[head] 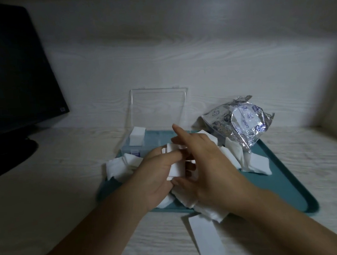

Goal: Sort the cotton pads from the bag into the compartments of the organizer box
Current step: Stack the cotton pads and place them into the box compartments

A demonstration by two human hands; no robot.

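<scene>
Your left hand grips a small stack of pads; your right hand steadies it, first finger straight. Next, I think, drop it into the box just beyond.

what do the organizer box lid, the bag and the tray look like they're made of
Organizer box lid: clear hard plastic, the wall shows through it. Bag: thin shiny plastic film, likely foil-like, crinkled with bright glints. Tray: seemingly smooth teal plastic with a rounded rim.
</scene>
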